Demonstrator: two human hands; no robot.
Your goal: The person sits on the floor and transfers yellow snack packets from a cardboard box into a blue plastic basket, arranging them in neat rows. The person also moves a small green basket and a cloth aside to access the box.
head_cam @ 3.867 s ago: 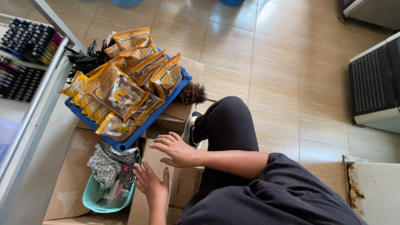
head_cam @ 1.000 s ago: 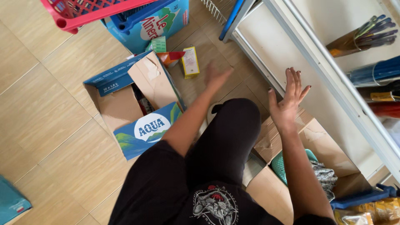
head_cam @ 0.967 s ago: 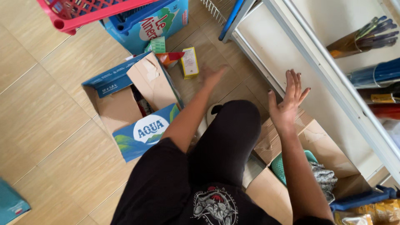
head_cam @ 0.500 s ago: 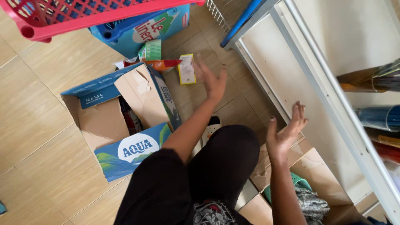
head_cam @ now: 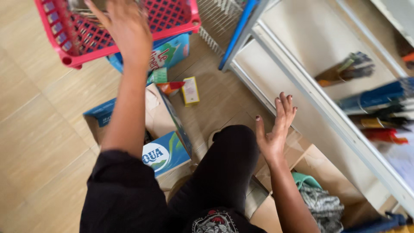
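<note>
Overhead, the left hand reaches, fingers loosely spread and blurred, into the red plastic basket above the open cardboard box on the tiled floor, while the right hand hovers spread, empty, beside the shelf.

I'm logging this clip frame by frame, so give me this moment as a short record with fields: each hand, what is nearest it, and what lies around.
Left hand: raised, blurred, reaching to the red plastic basket; whether it touches it cannot be told.
Right hand: open, fingers spread, holding nothing, in the air above the knee.
Floor: open cardboard box with blue printed sides; small yellow packet beside it.
Right side: white shelf with bundles of long items.
Lower right: teal basket with grey cloth.
</note>
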